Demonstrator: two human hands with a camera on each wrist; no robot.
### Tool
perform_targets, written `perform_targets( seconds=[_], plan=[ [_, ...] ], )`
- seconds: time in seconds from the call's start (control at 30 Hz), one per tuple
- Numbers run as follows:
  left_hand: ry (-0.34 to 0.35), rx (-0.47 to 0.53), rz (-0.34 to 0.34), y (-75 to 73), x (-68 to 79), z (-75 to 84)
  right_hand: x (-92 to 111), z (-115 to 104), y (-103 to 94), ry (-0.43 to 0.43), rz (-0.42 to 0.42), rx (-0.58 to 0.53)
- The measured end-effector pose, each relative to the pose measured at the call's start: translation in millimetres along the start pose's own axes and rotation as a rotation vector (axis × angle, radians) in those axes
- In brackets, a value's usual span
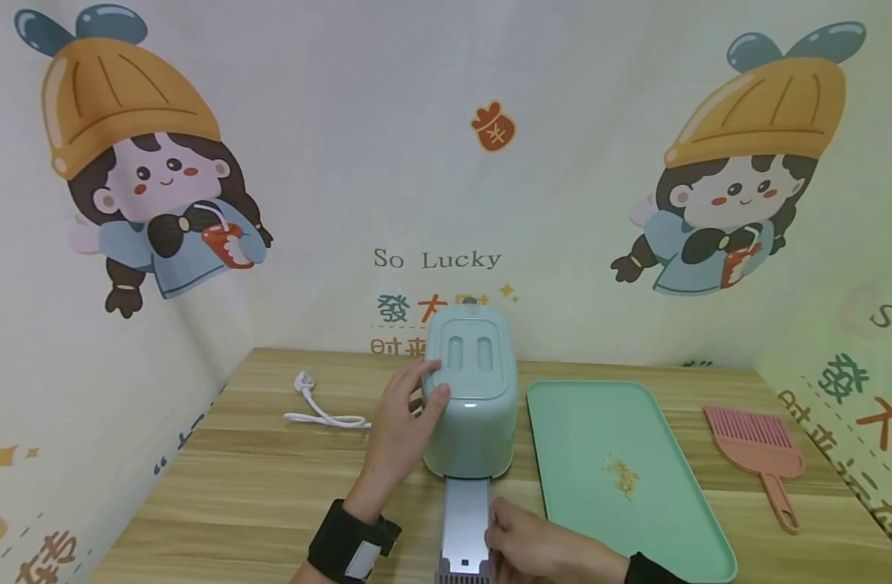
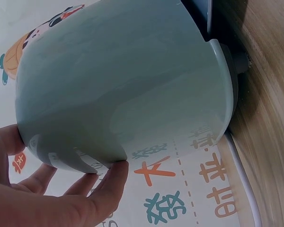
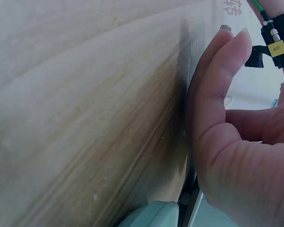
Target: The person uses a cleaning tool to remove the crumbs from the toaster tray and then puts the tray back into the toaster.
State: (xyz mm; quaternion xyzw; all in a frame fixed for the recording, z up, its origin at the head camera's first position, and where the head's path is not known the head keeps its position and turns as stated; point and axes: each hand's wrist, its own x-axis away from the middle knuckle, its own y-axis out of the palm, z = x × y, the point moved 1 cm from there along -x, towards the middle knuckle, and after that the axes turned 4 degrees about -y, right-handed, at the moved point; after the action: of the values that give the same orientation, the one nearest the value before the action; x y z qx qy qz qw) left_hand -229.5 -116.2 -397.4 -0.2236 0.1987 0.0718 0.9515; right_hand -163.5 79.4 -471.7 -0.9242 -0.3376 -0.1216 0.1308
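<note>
A pale mint toaster (image 1: 469, 430) with a slotted lid stands at the middle of the table. Its metal crumb tray (image 1: 465, 511) sticks out of the base toward me. My right hand (image 1: 526, 535) grips the tray's right side near its outer end; in the right wrist view this hand (image 3: 232, 142) has its fingers curved low over the wood. My left hand (image 1: 398, 426) rests on the toaster's upper left side. Seen from the left wrist, the fingertips (image 2: 117, 168) and thumb touch the rounded end of the shell, spread and slightly bent.
To the right lies a mint serving tray (image 1: 592, 414) with a small heap of crumbs (image 1: 624, 478) on it. Beyond it is a pink hand brush (image 1: 760, 446). A white power cord with its plug (image 1: 305, 381) lies left of the toaster. A printed cloth backdrop (image 1: 329, 162) encloses the table.
</note>
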Motion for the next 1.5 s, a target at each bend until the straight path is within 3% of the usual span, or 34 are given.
perform_targets(
  seconds=[0.23, 0.47, 0.67, 0.83, 1.0, 1.1, 1.2, 1.33, 1.5],
  plan=[
    [-0.005, -0.015, 0.001, 0.4, -0.3, 0.4, -4.9, -1.9, 0.4, -0.061, 0.088, -0.043],
    [0.004, -0.043, -0.012, -0.3, -0.1, -0.7, -8.0, -1.4, -3.7, -0.048, 0.088, -0.151],
    [-0.009, -0.054, -0.059, -3.1, 1.2, -3.1, -8.2, -1.2, -4.6, -0.036, 0.105, -0.145],
    [-0.068, -0.008, -0.151, -8.2, 3.7, -12.0, -6.2, -2.8, -8.6, -0.087, 0.12, -0.117],
    [-0.178, -0.09, -0.339, -15.8, 14.0, -22.6, -4.3, -4.1, -11.0, -0.153, 0.139, -0.141],
    [-0.174, -0.123, -0.471, -16.7, 21.6, -31.2, -4.3, -4.9, -11.0, -0.166, 0.182, -0.132],
    [-0.145, -0.083, -0.564, -15.0, 27.4, -40.2, -4.6, -5.2, -11.3, -0.16, 0.226, -0.102],
    [-0.108, -0.058, -0.605, -10.8, 33.1, -48.0, -4.4, -6.8, -12.0, -0.151, 0.258, -0.101],
    [-0.071, -0.139, -0.565, -5.5, 37.6, -53.9, -3.3, -10.9, -12.1, -0.183, 0.277, -0.063]
  ],
)
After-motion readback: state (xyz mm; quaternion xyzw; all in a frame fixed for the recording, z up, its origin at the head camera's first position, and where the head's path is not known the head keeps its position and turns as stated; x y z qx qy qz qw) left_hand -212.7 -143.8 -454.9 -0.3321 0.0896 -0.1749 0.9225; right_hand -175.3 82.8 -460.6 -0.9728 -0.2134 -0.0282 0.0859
